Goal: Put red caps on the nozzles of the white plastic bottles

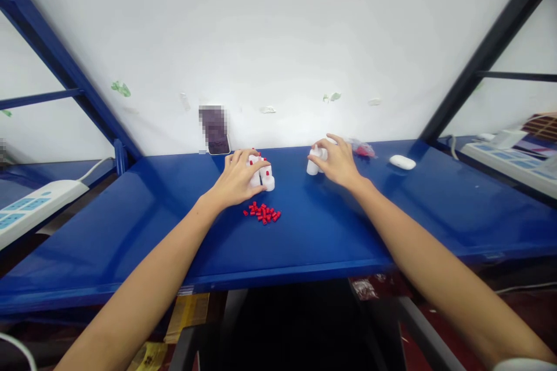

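Okay, head view: the left hand curls around a tight cluster of red-tipped bottles, thumb on the near side and fingers over the far side; the right hand grips white bottles between thumb and fingers, exact count hidden. Both groups sit on the blue counter, apart from each other, white bottles to the right of the cluster, long axes roughly upright. Loose red caps lie just toward the person from the cluster, left hand clearly nearer. Bottles look small, white and squat, with a narrower top; no red tip visible on the right-hand ones. Caps are small, glossy, scattered in a pile. Plastic bag beyond the right hand, white case farther right.
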Demonstrator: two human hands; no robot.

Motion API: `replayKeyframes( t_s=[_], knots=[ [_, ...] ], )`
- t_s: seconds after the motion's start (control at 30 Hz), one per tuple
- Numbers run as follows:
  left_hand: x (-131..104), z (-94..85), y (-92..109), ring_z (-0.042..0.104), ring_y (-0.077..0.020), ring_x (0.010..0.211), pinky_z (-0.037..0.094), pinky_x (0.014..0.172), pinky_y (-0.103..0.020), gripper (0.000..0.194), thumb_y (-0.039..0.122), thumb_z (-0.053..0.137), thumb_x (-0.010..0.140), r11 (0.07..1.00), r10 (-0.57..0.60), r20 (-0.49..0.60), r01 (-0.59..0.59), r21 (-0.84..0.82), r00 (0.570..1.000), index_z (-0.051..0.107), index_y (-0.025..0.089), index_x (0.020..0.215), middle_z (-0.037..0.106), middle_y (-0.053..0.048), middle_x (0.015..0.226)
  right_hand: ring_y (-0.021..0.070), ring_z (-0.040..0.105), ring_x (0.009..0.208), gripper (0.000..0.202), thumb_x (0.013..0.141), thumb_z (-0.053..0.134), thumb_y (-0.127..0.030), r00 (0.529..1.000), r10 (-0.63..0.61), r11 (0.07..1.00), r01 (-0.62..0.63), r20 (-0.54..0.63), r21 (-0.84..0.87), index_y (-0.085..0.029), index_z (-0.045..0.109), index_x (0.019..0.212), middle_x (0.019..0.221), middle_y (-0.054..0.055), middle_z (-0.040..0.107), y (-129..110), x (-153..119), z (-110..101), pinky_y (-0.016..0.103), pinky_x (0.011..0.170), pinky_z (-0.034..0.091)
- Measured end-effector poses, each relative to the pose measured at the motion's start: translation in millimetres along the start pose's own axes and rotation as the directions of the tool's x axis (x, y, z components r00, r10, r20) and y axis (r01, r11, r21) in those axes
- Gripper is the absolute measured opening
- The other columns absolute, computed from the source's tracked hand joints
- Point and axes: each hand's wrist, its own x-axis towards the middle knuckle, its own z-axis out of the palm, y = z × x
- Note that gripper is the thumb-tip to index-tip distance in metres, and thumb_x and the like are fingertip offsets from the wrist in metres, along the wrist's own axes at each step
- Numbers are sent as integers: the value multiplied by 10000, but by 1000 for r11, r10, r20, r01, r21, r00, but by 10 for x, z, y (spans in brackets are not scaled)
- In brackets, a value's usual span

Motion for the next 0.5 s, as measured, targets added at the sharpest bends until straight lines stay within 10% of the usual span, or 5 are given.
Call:
replayKeyframes(
  t_s=[0.33, 0.5],
  knots=[
    [27, -145, 105, 588, -237, 964, 442, 870, -394, 245, 339, 574, 931, 990, 69, -234, -95, -100, 970, 713, 187, 1064, 665, -95, 1008, 371, 446, 1333, 229, 889, 638, -436, 997, -76, 996, 75, 23, 37, -225, 655, 976, 1109, 135, 693, -92, -35, 51, 543, 1043, 339],
    [39, -295, 303, 549, -114, 553, 399, 584, -257, 160, 251, 589, 870, 950, 127, 3, -121, -287, 992, 733, 183, 882, 619, 22, 621, 313, 612, 966, 245, 855, 671, -453, 992, -105, 983, 94, 67, 159, -223, 652, 935, 957, 90, 729, -400, -111, 66, 497, 948, 327]
  ],
)
